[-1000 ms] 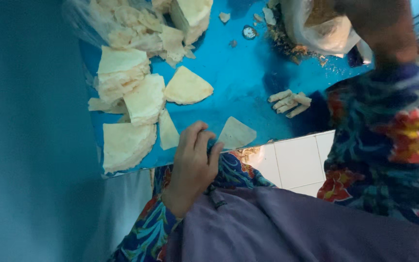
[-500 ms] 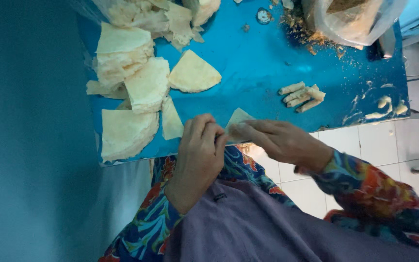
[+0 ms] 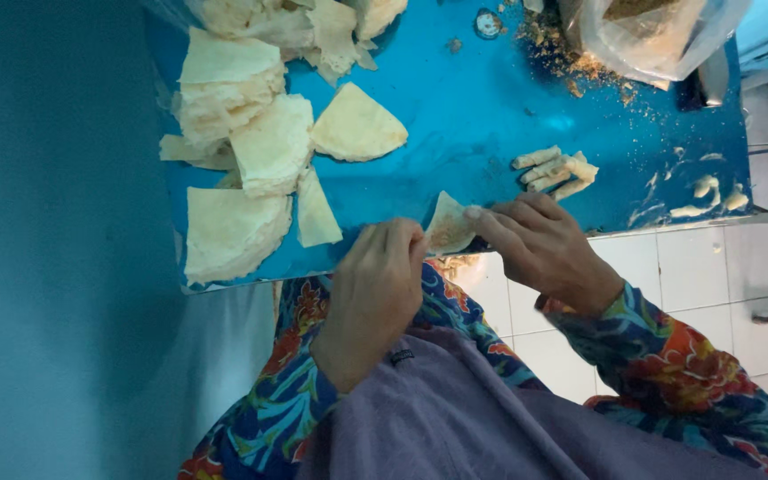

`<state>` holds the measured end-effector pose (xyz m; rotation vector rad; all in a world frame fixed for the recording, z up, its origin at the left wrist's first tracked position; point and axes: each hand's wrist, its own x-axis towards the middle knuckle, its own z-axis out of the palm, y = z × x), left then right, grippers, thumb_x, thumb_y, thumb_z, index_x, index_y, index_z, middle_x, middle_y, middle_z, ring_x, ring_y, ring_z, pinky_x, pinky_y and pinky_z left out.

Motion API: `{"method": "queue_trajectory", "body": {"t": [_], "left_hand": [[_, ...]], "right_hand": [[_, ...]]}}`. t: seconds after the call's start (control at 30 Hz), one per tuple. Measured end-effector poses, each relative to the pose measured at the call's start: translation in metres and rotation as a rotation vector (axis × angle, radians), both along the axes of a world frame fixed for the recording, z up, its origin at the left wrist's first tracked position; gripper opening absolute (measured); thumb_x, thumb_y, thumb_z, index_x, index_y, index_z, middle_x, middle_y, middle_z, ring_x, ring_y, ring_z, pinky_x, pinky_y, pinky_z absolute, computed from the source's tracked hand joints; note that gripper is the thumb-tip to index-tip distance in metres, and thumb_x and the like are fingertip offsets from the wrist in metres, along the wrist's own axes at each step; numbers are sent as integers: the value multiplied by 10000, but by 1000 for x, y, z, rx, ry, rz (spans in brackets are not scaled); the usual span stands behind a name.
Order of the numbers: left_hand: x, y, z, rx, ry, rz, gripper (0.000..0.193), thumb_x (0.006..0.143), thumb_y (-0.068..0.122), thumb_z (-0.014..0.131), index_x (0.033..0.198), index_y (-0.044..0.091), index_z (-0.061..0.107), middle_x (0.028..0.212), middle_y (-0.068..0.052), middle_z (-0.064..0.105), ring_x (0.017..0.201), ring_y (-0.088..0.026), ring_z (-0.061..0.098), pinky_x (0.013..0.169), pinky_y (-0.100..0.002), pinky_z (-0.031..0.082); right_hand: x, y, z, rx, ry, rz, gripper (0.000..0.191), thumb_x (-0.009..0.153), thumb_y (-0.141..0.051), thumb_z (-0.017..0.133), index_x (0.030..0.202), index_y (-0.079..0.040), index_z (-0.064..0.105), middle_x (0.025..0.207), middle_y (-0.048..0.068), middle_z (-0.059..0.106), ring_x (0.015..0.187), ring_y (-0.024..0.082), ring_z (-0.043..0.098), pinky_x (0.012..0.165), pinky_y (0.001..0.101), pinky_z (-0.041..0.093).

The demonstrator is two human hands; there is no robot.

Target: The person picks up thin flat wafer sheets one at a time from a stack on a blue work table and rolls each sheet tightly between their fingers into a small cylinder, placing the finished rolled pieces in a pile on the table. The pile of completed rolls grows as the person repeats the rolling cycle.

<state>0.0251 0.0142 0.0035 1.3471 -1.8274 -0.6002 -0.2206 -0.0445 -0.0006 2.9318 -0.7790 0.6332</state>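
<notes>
A stack of pale wrapper sheets (image 3: 235, 229) is lying at the left end of the blue table (image 3: 455, 98), close to the near edge, with more cut pieces (image 3: 270, 147) piled behind it and a narrow triangular strip (image 3: 316, 212) just beside it. A single wedge-shaped sheet (image 3: 357, 126) is lying apart, farther in.

The left hand (image 3: 373, 293) is reaching up from the lap, wrist bent, its fingers curling together onto the left side of a small triangular wrapper (image 3: 449, 227) with brownish filling on it. This wrapper is sitting right at the table's near edge, between both hands. The right hand (image 3: 540, 244) is coming in from the right, back upward, fingertips pinching the wrapper's right edge; both hands are clamped on it.

Just behind the right hand, a cluster of finished rolls (image 3: 555, 171) is lying on bare blue surface, with open room between them and the wedge sheet. Farther right, crumbs are lying scattered below a clear plastic bag (image 3: 660, 40) near the far edge, and small dough scraps (image 3: 708, 191) are resting near the right corner.
</notes>
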Motion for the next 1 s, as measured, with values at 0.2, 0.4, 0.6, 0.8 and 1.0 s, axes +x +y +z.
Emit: {"method": "queue_trajectory", "body": {"t": [0.2,0.4,0.6,0.8,1.0], "left_hand": [[-3,8,-6,-78,138,-45,218,1015,-13,559,1230,-2,590,1128,-178,677,1060,-367,678,891,-449,564],[1,9,-14,-127,-34,-126,456,833,-87,593,1288,-48,605,1280,-166,613,1150,-334,614,964,-403,556],[5,6,-12,-194,-255,-177,434,816,-18,671,1240,-75,600,1214,-163,601,1103,-291,599,964,-346,537],[7,-7,-16,-295,-361,-240,231,859,67,669,1074,11,607,1076,-119,592,1033,-257,594,903,-340,546],[5,-13,-17,-455,-477,-200,220,873,58,662,1073,-1,595,1048,-120,599,963,-239,577,845,-335,522]], "right_hand": [[7,8,6,207,-84,-11,718,863,191,576,1493,-35,316,1191,222,671,1015,334,685,865,439,562],[17,10,-3,322,-162,-15,702,935,141,597,1519,-43,255,1176,201,668,990,360,703,818,444,580],[23,27,0,420,-173,-91,637,937,90,656,1460,-65,327,1170,229,715,1033,374,735,784,427,627],[26,22,12,356,-153,-43,673,929,-16,731,1497,-14,370,1216,176,730,1101,336,723,859,394,611],[28,16,23,344,-115,-13,748,953,-112,752,1557,-12,323,1096,109,735,965,277,676,822,418,544]]}}
